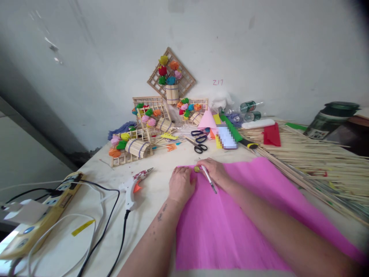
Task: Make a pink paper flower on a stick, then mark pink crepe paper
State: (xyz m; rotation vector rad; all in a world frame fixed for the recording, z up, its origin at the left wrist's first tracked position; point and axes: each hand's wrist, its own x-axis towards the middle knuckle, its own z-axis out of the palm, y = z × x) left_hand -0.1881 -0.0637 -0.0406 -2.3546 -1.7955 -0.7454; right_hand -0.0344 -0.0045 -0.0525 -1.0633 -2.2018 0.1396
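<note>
A large pink-purple sheet (213,231) lies flat on the table. Near its upper left corner rests my left hand (182,184), with its fingers together and pressed down on the sheet's edge. My right hand (212,171) is closed round a white pen (208,178), whose dark end points toward me and whose other end is by the fingers. Between the two hands is a small round yellow-green thing (196,169), close to my right fingertips and on the sheet's top edge.
A glue gun (131,192) and a power strip (49,219) with cables lie left. Scissors (199,146), a green strip (230,127) and flower lattices (140,148) stand or lie behind. Thin sticks (305,154) cover the right side, near a dark jar (328,121).
</note>
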